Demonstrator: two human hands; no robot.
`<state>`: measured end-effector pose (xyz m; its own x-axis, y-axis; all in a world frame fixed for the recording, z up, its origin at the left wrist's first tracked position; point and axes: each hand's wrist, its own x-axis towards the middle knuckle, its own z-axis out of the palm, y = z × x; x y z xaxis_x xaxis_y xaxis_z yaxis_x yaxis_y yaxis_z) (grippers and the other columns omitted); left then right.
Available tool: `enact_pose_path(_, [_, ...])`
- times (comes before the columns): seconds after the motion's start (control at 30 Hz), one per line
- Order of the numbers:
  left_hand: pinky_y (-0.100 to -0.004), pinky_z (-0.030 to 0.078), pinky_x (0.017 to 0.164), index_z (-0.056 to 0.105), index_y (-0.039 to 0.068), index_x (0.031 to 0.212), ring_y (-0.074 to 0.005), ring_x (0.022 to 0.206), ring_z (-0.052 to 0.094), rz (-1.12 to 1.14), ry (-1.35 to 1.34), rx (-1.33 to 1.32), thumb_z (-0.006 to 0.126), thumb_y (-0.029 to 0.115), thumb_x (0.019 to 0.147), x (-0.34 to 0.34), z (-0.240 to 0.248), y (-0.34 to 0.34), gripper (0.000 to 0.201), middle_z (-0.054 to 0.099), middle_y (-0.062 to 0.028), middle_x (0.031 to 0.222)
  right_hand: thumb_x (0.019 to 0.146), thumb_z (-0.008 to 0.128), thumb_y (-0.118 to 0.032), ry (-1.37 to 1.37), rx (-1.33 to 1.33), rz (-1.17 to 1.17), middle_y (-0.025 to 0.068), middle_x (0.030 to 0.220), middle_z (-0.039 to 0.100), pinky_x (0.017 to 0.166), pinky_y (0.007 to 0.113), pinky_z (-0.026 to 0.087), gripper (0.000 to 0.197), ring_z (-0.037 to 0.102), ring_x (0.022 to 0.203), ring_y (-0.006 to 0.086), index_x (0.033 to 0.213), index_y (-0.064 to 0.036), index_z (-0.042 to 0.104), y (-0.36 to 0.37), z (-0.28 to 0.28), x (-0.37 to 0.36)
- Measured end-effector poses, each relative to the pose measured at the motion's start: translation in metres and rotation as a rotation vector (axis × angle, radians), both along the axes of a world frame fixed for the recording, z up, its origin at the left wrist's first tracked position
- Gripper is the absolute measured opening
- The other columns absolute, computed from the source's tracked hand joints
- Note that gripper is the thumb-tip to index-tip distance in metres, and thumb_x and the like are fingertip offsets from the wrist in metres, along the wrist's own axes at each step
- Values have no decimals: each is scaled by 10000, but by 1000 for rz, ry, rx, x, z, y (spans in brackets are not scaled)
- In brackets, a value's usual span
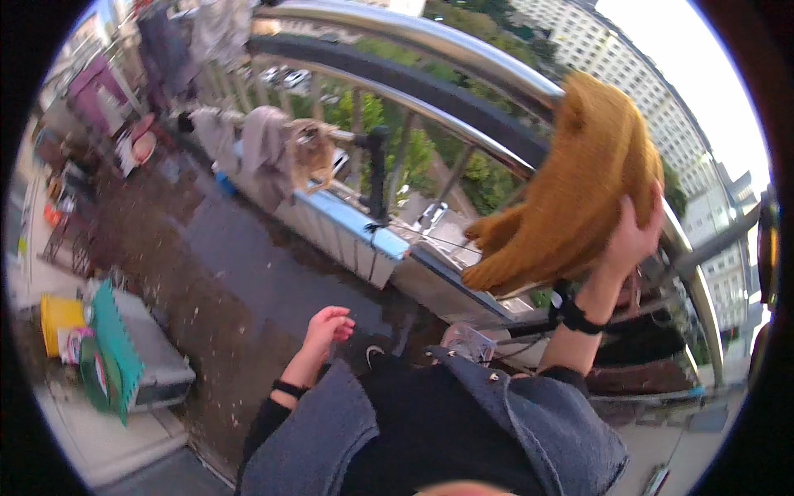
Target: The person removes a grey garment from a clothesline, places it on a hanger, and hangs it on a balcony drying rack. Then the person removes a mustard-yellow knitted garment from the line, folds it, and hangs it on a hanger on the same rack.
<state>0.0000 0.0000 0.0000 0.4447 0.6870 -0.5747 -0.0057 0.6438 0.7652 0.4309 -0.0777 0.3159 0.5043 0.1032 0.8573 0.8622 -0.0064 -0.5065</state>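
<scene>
A mustard-yellow knitted garment (571, 190) hangs in folds at the metal railing on my right. My right hand (637, 236) grips its right edge, thumb and fingers closed on the knit. The lower left end of the garment dangles loose beside the rail. What lies behind the cloth is hidden. Low in front of my body, my left hand (328, 329) hovers over the wet floor with loosely curled fingers and nothing in it. Dark bands circle both wrists.
A shiny metal railing (430, 41) runs along the balcony, with buildings and trees far below and beyond. Several cloths (266, 149) hang on it further left. A grey box (157, 355) with a green cover stands at left, near a yellow container (62, 324).
</scene>
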Motion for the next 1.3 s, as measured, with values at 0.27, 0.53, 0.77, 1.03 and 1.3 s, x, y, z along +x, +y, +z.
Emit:
enact_pose_path(0.27, [-270,515,636,571,43,1073,-143,714,627,-122,8,-21,499,78,887,-16,9,55,202,660,-81,895,868,610,-82,-34,-91,-197,121,1295,507,1039,356,338,445,468,1199,255,1294,-24,495,6,-17,-26])
enact_pose_path(0.53, [-266,513,636,572,48,1064,-135,725,622,-94,-34,66,508,95,890,-112,25,137,192,658,-78,896,766,549,74,-283,-34,-49,174,1221,550,947,385,417,445,531,1108,273,1209,29,531,84,-24,-190])
enact_pose_path(0.77, [-261,504,621,573,48,1062,-145,710,618,112,-71,36,519,83,873,-223,23,174,200,653,-79,873,832,611,-47,469,-593,999,60,1134,585,824,255,463,374,566,1018,133,1202,-29,562,261,-127,-333])
enact_pose_path(1.03, [-270,516,619,568,43,1055,-144,691,619,418,-64,-27,496,76,880,-315,3,190,192,665,-100,875,832,682,-234,1088,-767,1026,104,1387,423,956,365,412,680,432,1240,212,1397,-43,355,439,-247,-399])
enact_pose_path(1.3, [-279,525,622,553,32,1082,-157,707,629,490,-23,1,485,66,887,-353,-2,249,209,661,-116,892,706,786,-254,1196,-527,1060,185,1296,473,923,376,446,896,512,1138,272,1372,56,272,566,-314,-413])
